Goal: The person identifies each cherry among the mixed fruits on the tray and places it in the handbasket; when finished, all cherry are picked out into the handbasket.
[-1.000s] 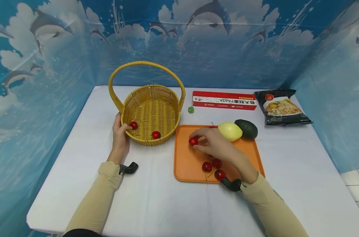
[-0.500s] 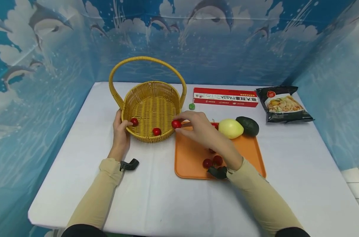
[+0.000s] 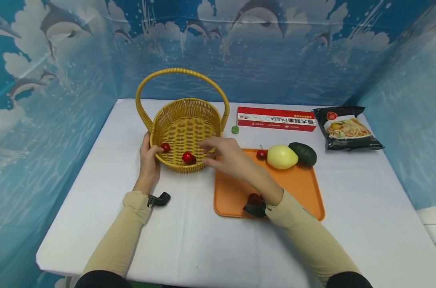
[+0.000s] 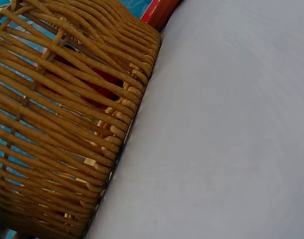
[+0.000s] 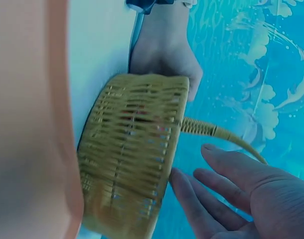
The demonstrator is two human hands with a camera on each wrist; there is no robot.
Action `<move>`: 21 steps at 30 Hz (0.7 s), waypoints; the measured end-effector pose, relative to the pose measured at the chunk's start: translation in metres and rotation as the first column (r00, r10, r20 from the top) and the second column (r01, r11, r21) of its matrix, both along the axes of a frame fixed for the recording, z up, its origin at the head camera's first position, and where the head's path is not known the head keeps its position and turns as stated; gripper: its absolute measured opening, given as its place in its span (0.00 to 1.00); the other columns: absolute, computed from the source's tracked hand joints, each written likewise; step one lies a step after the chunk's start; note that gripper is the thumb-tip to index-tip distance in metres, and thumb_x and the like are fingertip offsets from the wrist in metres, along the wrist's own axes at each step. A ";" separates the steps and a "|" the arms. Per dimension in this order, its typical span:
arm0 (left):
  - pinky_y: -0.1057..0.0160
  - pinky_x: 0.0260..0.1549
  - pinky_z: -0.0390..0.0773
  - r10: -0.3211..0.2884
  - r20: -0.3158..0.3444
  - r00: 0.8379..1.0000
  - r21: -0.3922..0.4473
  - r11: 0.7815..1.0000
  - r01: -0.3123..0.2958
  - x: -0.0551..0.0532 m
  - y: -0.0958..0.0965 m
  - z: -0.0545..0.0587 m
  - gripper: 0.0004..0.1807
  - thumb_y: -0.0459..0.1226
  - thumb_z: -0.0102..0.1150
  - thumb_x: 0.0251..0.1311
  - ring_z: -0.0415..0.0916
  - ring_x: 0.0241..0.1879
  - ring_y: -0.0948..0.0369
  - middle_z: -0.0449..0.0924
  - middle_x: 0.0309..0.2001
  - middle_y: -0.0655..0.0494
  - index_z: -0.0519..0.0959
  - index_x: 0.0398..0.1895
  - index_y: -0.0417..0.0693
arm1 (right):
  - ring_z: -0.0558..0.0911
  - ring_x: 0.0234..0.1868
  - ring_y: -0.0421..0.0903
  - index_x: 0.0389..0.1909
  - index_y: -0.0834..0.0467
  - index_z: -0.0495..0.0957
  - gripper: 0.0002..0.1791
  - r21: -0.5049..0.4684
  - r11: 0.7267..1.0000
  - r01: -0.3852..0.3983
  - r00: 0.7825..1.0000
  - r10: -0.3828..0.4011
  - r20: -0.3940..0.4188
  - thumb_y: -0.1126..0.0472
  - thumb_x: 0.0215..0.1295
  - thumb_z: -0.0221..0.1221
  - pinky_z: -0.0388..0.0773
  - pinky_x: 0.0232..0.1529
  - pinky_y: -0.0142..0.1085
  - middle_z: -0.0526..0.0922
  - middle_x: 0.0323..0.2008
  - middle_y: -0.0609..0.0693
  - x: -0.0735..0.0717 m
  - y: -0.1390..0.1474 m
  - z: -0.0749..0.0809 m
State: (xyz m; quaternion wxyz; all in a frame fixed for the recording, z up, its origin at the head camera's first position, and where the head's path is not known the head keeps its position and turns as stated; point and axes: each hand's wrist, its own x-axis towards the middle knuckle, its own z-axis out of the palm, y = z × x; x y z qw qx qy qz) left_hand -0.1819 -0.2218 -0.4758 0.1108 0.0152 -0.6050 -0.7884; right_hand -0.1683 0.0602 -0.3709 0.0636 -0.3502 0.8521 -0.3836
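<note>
My left hand point(image 3: 150, 162) grips the left rim of a yellow wicker basket point(image 3: 185, 170), its thumb over the edge. Inside lie a cherry point(image 3: 165, 147) near that thumb and two more cherries point(image 3: 187, 156) close together at the front. Over the basket's right rim hovers my right hand point(image 3: 230, 158), fingers apart and holding nothing. In the right wrist view that hand's fingers point(image 5: 192, 199) are spread beside the basket point(image 5: 132, 154). Through the weave point(image 4: 57, 124) in the left wrist view, something dark red shows.
An orange tray point(image 3: 228, 196) holds a cherry point(image 3: 261, 154), a yellow lemon-like fruit point(image 3: 282, 157), a dark green avocado point(image 3: 303, 154) and cherries point(image 3: 254, 199) partly hidden by the right wrist camera. Behind are a red pasta box point(image 3: 276, 119), a small green item point(image 3: 235, 129) and a black food bag point(image 3: 349, 129).
My right hand has carried a cherry from the tray leftward to the basket and let it go; it now lies beside another at the front. My left hand stays on the rim.
</note>
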 end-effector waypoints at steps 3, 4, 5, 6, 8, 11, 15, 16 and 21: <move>0.57 0.75 0.60 -0.003 -0.006 1.000 -0.002 1.000 0.003 0.000 0.000 0.000 0.45 0.26 0.45 0.54 0.58 0.78 0.50 0.60 0.79 0.48 0.62 0.81 0.54 | 0.89 0.52 0.52 0.64 0.62 0.80 0.24 -0.028 0.999 0.018 1.000 -0.019 -0.025 0.65 0.67 0.69 0.86 0.54 0.43 0.87 0.53 0.56 0.003 0.012 -0.002; 0.57 0.75 0.60 -0.004 -0.009 1.000 -0.002 1.000 0.004 0.000 0.000 0.000 0.45 0.26 0.46 0.54 0.58 0.78 0.50 0.60 0.79 0.48 0.62 0.81 0.53 | 0.88 0.53 0.52 0.64 0.62 0.81 0.24 -0.032 0.999 0.025 0.999 -0.026 -0.029 0.64 0.68 0.69 0.85 0.55 0.43 0.87 0.53 0.56 0.005 0.017 -0.002; 0.57 0.75 0.60 -0.005 -0.008 1.000 -0.002 1.000 0.005 0.000 0.000 0.001 0.45 0.26 0.45 0.55 0.58 0.78 0.49 0.60 0.79 0.47 0.62 0.81 0.54 | 0.88 0.53 0.51 0.63 0.61 0.81 0.23 -0.029 0.999 0.031 0.999 -0.032 -0.031 0.64 0.68 0.69 0.85 0.56 0.44 0.87 0.53 0.56 0.006 0.022 -0.002; 0.58 0.74 0.60 -0.004 -0.007 1.000 -0.002 1.000 0.004 0.001 -0.001 0.001 0.45 0.26 0.45 0.55 0.57 0.78 0.49 0.60 0.79 0.47 0.62 0.81 0.53 | 0.88 0.54 0.50 0.63 0.61 0.81 0.23 -0.019 0.999 0.036 0.999 -0.037 -0.035 0.63 0.68 0.68 0.84 0.57 0.44 0.87 0.52 0.55 0.008 0.026 -0.002; 0.58 0.74 0.60 -0.001 -0.002 1.000 -0.006 1.000 0.001 0.001 0.000 0.001 0.45 0.26 0.45 0.55 0.57 0.78 0.50 0.60 0.79 0.47 0.62 0.81 0.54 | 0.87 0.55 0.49 0.63 0.59 0.81 0.22 -0.006 0.999 0.046 0.999 -0.046 -0.019 0.62 0.70 0.68 0.84 0.58 0.46 0.87 0.54 0.55 0.012 0.037 -0.002; 0.58 0.75 0.60 0.001 0.004 1.000 -0.007 1.000 -0.001 0.002 0.000 0.002 0.45 0.26 0.45 0.55 0.57 0.78 0.49 0.60 0.79 0.47 0.63 0.81 0.54 | 0.87 0.57 0.49 0.64 0.56 0.82 0.22 0.017 0.998 0.068 0.998 -0.068 0.010 0.59 0.71 0.67 0.83 0.59 0.47 0.87 0.56 0.53 0.018 0.051 -0.002; 0.57 0.75 0.60 0.002 0.003 1.000 -0.006 1.000 -0.002 0.002 0.001 0.002 0.45 0.26 0.45 0.54 0.58 0.78 0.49 0.60 0.79 0.47 0.63 0.81 0.53 | 0.88 0.55 0.51 0.63 0.56 0.82 0.21 0.046 0.995 0.091 0.995 -0.092 0.023 0.56 0.71 0.67 0.84 0.57 0.48 0.87 0.55 0.53 0.025 0.067 -0.006; 0.57 0.75 0.60 0.004 0.002 1.000 -0.005 1.000 -0.004 0.002 0.001 0.002 0.45 0.26 0.45 0.54 0.58 0.78 0.49 0.60 0.79 0.47 0.63 0.81 0.53 | 0.88 0.54 0.52 0.62 0.57 0.83 0.21 0.052 0.994 0.093 0.995 -0.094 0.021 0.56 0.71 0.67 0.85 0.56 0.48 0.87 0.55 0.54 0.027 0.070 -0.007; 0.54 0.78 0.57 0.016 -0.006 1.000 -0.001 1.000 -0.016 0.002 0.002 0.002 0.45 0.26 0.45 0.54 0.58 0.78 0.50 0.60 0.79 0.47 0.63 0.81 0.52 | 0.89 0.52 0.53 0.60 0.59 0.83 0.20 0.057 0.993 0.103 0.994 -0.104 0.022 0.58 0.70 0.69 0.86 0.54 0.47 0.88 0.54 0.56 0.036 0.084 -0.011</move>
